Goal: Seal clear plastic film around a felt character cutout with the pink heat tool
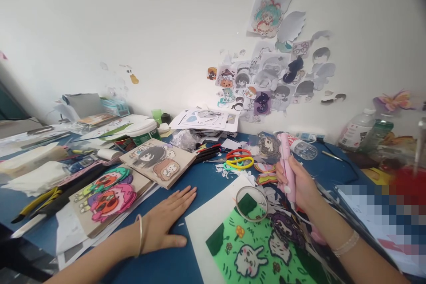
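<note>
My left hand (pixel 164 219) lies flat on the blue tabletop (pixel 133 248), fingers stretched and thumb apart, holding nothing. It is just left of a white sheet (pixel 196 219) that bears a green picture (pixel 229 235) with white cartoon animals and black grass strokes. My right hand (pixel 304 188) is wrapped round a pink 3D pen (pixel 288 168), held nearly upright above the sheet's right side, its cord trailing by the wrist. Below the pen is a dark purple cartoon figure (pixel 286 228). A clear round disc with a rim (pixel 252 204) overlaps the picture's top corner.
Left of my left hand, boards carry colourful figures (pixel 115 197) and dark-haired cartoon figures (pixel 151 157). Red and yellow scissors handles (pixel 244 162) lie among paper scraps behind the sheet. A plastic bottle (pixel 304 148) lies on its side. Cartoon cutouts (pixel 266 71) cover the wall.
</note>
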`<move>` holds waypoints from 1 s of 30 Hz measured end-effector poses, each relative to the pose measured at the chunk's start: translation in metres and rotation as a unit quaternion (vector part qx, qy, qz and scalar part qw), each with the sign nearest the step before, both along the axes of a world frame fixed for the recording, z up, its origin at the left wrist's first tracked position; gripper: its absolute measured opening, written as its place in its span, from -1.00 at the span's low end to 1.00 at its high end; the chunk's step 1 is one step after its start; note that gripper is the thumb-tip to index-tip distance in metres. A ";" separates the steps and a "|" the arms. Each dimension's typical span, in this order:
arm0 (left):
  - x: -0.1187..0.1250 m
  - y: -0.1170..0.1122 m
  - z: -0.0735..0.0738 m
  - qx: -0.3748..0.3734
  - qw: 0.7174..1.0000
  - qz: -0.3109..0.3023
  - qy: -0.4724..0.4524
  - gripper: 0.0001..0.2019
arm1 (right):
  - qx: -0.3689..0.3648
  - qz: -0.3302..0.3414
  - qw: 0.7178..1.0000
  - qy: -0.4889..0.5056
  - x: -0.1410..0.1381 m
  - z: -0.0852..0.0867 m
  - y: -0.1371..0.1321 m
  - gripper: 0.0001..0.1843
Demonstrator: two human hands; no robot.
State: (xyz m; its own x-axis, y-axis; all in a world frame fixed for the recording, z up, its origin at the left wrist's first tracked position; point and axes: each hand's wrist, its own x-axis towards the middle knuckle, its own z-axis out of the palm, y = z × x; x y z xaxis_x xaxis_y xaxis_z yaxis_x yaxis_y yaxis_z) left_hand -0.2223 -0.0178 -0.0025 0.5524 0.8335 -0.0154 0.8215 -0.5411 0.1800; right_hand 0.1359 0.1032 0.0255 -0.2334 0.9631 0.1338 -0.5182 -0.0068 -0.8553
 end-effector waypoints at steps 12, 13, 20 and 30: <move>0.018 0.038 -0.016 0.083 0.993 0.085 -0.007 -0.52 | 0.004 0.000 1.000 0.027 -0.002 -0.003 0.003 -0.63; 0.019 0.041 -0.016 0.090 0.992 0.090 -0.015 -0.53 | 0.007 -0.007 1.000 0.028 -0.003 -0.003 0.004 -0.64; 0.035 0.071 -0.015 0.137 0.978 0.136 -0.078 -0.63 | 0.021 -0.024 0.999 0.035 -0.004 -0.004 0.007 -0.59; 0.059 0.093 -0.001 0.147 0.966 0.159 -0.138 -0.64 | 0.040 -0.020 0.998 0.038 -0.004 -0.008 0.012 -0.61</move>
State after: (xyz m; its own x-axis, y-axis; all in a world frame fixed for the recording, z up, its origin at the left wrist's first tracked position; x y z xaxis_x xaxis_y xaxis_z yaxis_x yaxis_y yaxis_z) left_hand -0.1633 0.0752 -0.0034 0.2168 0.9077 0.3594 0.8972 -0.3304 0.2931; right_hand 0.1317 0.1154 0.0174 -0.1820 0.9569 0.2264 -0.5807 0.0813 -0.8101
